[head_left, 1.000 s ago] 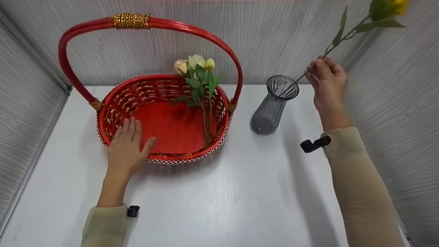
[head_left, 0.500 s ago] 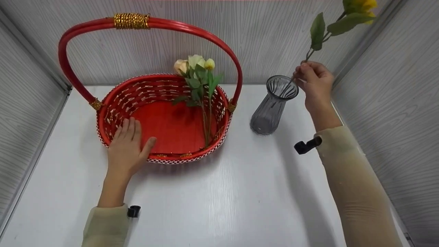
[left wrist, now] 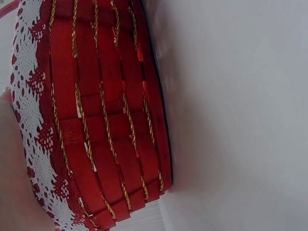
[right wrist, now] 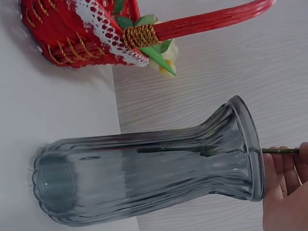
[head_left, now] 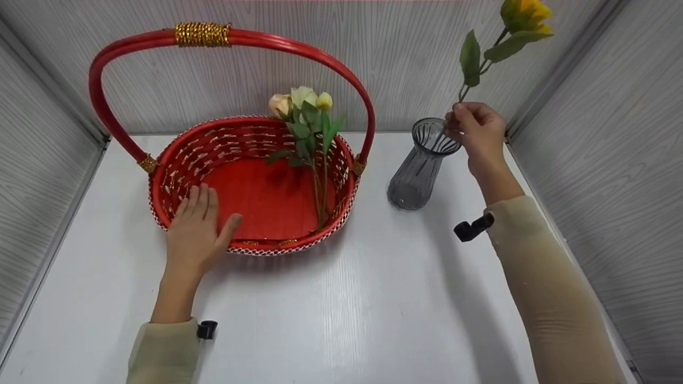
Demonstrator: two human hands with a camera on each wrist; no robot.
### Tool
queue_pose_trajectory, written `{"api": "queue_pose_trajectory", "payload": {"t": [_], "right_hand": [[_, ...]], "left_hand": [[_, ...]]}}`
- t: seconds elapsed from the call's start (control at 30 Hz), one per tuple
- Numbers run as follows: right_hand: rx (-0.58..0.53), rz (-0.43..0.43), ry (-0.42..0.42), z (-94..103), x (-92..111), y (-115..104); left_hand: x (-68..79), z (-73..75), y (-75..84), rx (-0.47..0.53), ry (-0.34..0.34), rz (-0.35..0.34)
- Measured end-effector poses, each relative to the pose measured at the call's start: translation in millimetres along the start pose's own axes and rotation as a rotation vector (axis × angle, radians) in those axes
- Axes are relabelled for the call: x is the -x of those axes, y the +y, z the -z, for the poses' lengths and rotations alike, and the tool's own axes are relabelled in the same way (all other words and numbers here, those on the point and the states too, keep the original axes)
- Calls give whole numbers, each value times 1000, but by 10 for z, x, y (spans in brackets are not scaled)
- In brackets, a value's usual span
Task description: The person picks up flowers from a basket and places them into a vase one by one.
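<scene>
My right hand (head_left: 480, 133) pinches the stem of a yellow sunflower (head_left: 525, 18) just above the mouth of a grey ribbed glass vase (head_left: 413, 176). In the right wrist view, the lower stem (right wrist: 168, 149) shows inside the vase, its end above the base. The vase stands upright on the table. My left hand (head_left: 195, 234) lies with straight fingers over the near left rim of a red woven basket (head_left: 272, 246). Inside the basket, at its right side, lean a few pale flowers (head_left: 303, 101) with green leaves. The left wrist view shows the basket's outer wall (left wrist: 106, 120) and lace trim.
The basket's tall red handle (head_left: 299, 45) arches over it, wrapped in gold cord at the top. Grey wood-grain panels (head_left: 427, 64) enclose the white table (head_left: 320, 320) at the back and sides. Each sleeve bears a small black mount (head_left: 472, 228).
My right hand has moved left and slightly down to the vase's rim, bringing the sunflower along. Its stem now reaches deeper into the vase. The left hand stays on the basket.
</scene>
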State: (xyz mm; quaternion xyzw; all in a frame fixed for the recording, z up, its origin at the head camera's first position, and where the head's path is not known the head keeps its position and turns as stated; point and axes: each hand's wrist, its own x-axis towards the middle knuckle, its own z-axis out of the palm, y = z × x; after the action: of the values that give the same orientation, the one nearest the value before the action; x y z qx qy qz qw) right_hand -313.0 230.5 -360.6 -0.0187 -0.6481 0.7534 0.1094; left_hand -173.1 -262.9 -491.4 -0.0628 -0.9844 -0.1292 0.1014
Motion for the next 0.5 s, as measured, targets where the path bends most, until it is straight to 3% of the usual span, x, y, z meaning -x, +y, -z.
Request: {"api": "queue_pose_trajectory", "payload": {"t": [0.17,0.5], "right_hand": [[59,10,-45,17,-8,10],[298,-12,-83,16,-15,-38]], "left_hand": [[2,-3,-3,0,7,4],[-8,1,11,9,10,5]]}}
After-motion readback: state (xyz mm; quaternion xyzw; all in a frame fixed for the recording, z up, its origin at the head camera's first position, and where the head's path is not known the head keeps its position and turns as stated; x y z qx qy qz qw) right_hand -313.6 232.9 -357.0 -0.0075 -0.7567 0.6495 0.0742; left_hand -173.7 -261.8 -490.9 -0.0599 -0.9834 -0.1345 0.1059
